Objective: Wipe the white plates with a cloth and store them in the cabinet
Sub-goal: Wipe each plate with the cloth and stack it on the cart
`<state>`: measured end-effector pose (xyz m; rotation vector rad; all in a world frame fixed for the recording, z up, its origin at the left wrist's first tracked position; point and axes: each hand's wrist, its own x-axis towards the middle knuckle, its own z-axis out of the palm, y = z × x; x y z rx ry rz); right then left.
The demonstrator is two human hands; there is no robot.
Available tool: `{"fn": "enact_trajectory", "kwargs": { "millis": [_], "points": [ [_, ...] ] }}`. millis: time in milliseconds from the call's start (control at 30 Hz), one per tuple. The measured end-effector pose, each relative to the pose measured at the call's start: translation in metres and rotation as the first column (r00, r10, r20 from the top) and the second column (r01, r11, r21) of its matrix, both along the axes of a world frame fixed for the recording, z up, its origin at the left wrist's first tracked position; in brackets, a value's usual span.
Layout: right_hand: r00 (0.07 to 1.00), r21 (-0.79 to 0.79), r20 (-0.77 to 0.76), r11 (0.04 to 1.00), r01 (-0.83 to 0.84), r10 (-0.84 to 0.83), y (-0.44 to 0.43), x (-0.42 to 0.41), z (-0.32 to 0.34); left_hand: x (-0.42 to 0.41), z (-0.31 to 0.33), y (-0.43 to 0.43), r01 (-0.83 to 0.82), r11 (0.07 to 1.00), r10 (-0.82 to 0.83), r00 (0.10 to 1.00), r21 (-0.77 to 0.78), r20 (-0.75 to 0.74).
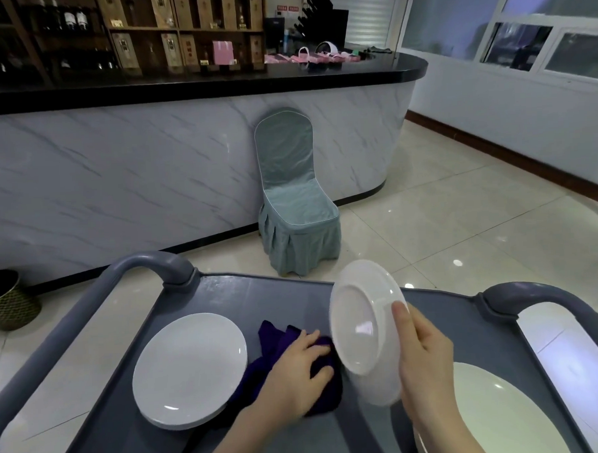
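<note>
Right now you are at the wiping step: nearest you, by the cart's (259, 289) near right corner, a large pale plate (498, 419) lies flat, and just above it your right hand (423, 354) is clamped on the rim of a white plate (360, 329), thumb on the underside, holding it up on edge with that underside turned toward you. Your left hand (297, 373) sits just left of it, fingers curled over the purple cloth (275, 340), which is bunched on the middle of the cart; cloth and held plate look to be touching or nearly so at the plate's lower left edge, though I cannot tell which. The next move, as I judge it, calls for you to lift the cloth onto the plate's face and rub across it while the right hand keeps the rim steady. Toward the cart's left side a stack of plates (190, 368) rests flat, just beside the cloth. Beyond the cart's far edge stands a covered chair (296, 199) against the marble-fronted bar (150, 157). No cabinet is in view, so storing looks some way off.
</note>
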<state>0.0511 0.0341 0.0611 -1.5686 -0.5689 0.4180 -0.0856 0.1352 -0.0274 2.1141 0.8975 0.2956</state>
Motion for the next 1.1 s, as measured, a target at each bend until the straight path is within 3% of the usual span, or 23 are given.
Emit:
{"fn": "enact_trajectory", "kwargs": {
  "millis": [67, 100, 167, 200, 267, 333, 400, 533, 600, 700, 800, 933, 1100],
  "points": [
    [0.991, -0.020, 0.131, 0.999, -0.025, 0.027, 0.002, -0.003, 0.001, -0.006, 0.018, 0.007, -0.151, 0.980, 0.170, 0.974, -0.129, 0.151],
    [0.976, -0.032, 0.210, 0.998, -0.055, 0.061, 0.004, -0.006, 0.001, -0.007, 0.029, 0.012, -0.224, 0.929, 0.298, 0.925, -0.294, 0.235],
    [0.889, -0.073, 0.430, 0.988, -0.138, 0.156, 0.006, -0.015, -0.004, -0.008, 0.050, 0.022, -0.184, 0.715, 0.515, 0.791, -0.675, 0.330],
    [0.799, -0.107, 0.567, 0.979, -0.172, 0.202, 0.009, -0.021, -0.006, -0.010, 0.058, 0.027, -0.108, 0.595, 0.593, 0.728, -0.796, 0.345],
    [0.546, -0.181, 0.789, 0.955, -0.234, 0.284, 0.015, -0.034, -0.013, -0.017, 0.066, 0.035, -0.057, 0.486, 0.663, 0.675, -0.872, 0.326],
    [0.311, -0.255, 0.891, 0.931, -0.259, 0.331, 0.021, -0.045, -0.024, -0.029, 0.065, 0.040, -0.115, 0.495, 0.688, 0.658, -0.861, 0.307],
    [0.244, -0.373, 0.855, 0.869, -0.324, 0.458, 0.026, -0.052, -0.031, -0.042, 0.056, 0.043, -0.182, 0.483, 0.731, 0.621, -0.856, 0.281],
    [0.362, -0.645, 0.503, 0.620, -0.446, 0.785, 0.041, -0.055, -0.042, -0.070, 0.034, 0.047, -0.236, 0.433, 0.794, 0.556, -0.870, 0.245],
    [0.502, -0.678, 0.462, 0.656, -0.331, 0.731, 0.049, -0.048, -0.054, -0.085, 0.024, 0.051, -0.266, 0.412, 0.827, 0.511, -0.872, 0.235],
    [0.744, -0.669, 0.433, 0.734, -0.113, 0.509, 0.062, -0.043, -0.067, -0.111, 0.009, 0.057, -0.305, 0.396, 0.849, 0.481, -0.866, 0.219],
    [0.902, -0.649, 0.155, 0.729, -0.215, 0.404, 0.079, -0.050, -0.082, -0.135, -0.006, 0.064, -0.342, 0.392, 0.853, 0.483, -0.854, 0.198],
    [0.927, -0.580, -0.051, 0.745, -0.330, 0.372, 0.095, -0.075, -0.094, -0.164, -0.017, 0.071, -0.393, 0.420, 0.835, 0.521, -0.818, 0.178],
    [0.914, -0.562, -0.010, 0.753, -0.341, 0.406, 0.119, -0.105, -0.112, -0.204, -0.030, 0.083, -0.567, 0.513, 0.820, 0.546, -0.644, 0.173]
  ]
}}
